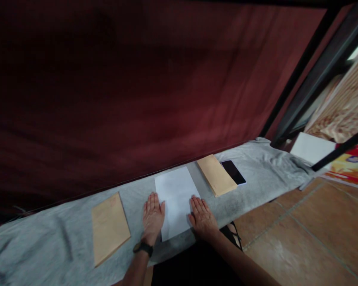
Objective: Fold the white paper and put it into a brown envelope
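Note:
A white sheet of paper (176, 198) lies flat on the grey cloth (141, 198) in front of me. My left hand (153, 214) rests flat at the sheet's left edge, palm down, with a dark watch on the wrist. Across from it, my right hand (202, 216) lies flat over the lower right edge, fingers stretched out. Neither hand grips anything. To the left is a brown envelope (110, 228), apart from my left hand. Beyond my right hand sits a stack of brown envelopes (217, 175).
Touching the stack's right side is a smartphone (233, 172) with a dark screen. A dark red panel (167, 99) rises behind the cloth-covered surface. Black metal bars (298, 75) stand at the right, near a printed box (352, 163) above the tiled floor (301, 234).

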Motion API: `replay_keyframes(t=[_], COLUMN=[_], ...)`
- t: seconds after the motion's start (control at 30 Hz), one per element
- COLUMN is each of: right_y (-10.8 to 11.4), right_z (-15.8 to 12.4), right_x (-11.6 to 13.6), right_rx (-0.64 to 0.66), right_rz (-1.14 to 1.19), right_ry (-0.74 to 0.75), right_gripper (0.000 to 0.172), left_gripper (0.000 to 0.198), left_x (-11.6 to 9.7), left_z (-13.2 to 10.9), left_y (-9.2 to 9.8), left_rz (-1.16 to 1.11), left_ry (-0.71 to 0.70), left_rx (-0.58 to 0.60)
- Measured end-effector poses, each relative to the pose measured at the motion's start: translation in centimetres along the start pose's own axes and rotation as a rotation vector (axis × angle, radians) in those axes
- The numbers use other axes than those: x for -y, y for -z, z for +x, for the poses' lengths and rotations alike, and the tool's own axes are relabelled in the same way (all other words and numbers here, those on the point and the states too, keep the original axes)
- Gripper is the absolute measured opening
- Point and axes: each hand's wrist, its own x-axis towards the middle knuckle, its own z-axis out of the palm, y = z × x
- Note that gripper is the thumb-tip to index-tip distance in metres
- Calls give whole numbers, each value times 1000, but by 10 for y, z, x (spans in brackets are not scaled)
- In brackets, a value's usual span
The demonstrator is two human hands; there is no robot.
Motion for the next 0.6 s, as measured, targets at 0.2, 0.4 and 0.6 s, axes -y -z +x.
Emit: replay_keyframes(t=[0.2, 0.4, 0.6], right_y=[1, 1, -2], right_z=[0, 0, -1], right_x=[0, -1, -2], right_rx=[-19, -16, 4], right_rz=[7, -12, -20], right_ry=[11, 18, -4], right_gripper=[63, 62, 61], left_gripper=[60, 56, 54], left_x=[-14, -47, -34], left_z=[-49, -93, -85], left_y=[24, 38, 42], left_rz=[-49, -62, -56], left_ry=[-107, -495, -484], left_rx=[-53, 87, 232])
